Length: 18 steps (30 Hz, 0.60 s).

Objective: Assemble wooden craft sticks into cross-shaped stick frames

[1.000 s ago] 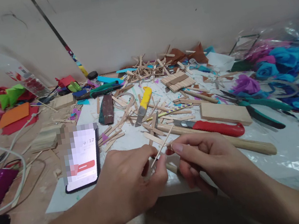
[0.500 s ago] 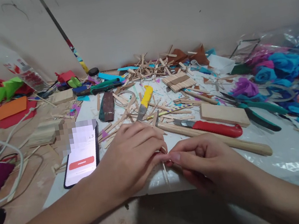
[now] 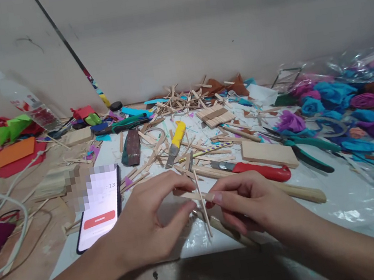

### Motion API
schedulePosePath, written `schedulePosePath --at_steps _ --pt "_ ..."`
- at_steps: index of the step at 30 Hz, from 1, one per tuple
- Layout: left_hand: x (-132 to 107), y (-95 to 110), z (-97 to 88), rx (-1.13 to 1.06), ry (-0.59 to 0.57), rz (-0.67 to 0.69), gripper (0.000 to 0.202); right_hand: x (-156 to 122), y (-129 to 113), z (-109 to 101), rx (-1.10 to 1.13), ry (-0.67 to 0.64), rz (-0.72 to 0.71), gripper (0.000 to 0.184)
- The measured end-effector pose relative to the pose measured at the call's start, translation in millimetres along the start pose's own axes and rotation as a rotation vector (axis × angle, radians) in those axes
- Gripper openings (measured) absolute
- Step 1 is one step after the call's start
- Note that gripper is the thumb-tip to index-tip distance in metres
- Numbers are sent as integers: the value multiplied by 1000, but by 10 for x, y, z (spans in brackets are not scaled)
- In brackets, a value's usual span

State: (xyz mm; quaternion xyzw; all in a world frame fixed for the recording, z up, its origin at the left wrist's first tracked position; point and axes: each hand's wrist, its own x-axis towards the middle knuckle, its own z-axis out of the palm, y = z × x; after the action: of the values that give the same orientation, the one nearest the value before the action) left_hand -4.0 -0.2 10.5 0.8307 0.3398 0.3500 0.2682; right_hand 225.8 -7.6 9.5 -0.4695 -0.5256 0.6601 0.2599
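Sticks [image 3: 204, 210] cross between the person's two hands, over the near part of a white sheet [image 3: 69, 260] on the tabletop [image 3: 49, 221]. One is a thin stick that runs up and down through the view; the other is a flat stick [image 3: 191, 196] that lies nearly level across it. The right hand [image 3: 253, 200] grips the flat stick's right end between thumb and index finger, close to the crossing, with its other fingers curled in. The left hand [image 3: 149, 217] is parted, thumb below and index finger above, around the flat stick's left end; whether its fingers touch the wood cannot be told.

Just below the crossing lies a handle [image 3: 218, 225], partly covered by the right hand. Beyond that hand are a wooden pole [image 3: 303, 191], a red-handled tool [image 3: 264, 170] and a wood block [image 3: 269, 154], with green shears [image 3: 294, 145] to the right. Farther back lie a yellow knife [image 3: 179, 134], a bundle [image 3: 216, 115] of flat sticks and, near the wall [image 3: 170, 34], a loose pile [image 3: 179, 101]. A lit phone [image 3: 100, 206] lies near the left forearm. A bottle [image 3: 26, 101] stands at the far left; blue and purple flowers [image 3: 335, 92] lie on the right.
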Motion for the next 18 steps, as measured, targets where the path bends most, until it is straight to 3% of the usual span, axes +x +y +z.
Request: schedulePosePath --at_steps 4,11,18 --pt "20 -22 48 -102 -54 15 16 9 -17 -11 -17 -14 -37 36" --pt "20 -22 90 -156 -6 -18 17 20 22 -11 18 -33 -23 37" --pt "-8 9 82 -136 7 -101 10 -5 0 -19 -104 14 -30 26"
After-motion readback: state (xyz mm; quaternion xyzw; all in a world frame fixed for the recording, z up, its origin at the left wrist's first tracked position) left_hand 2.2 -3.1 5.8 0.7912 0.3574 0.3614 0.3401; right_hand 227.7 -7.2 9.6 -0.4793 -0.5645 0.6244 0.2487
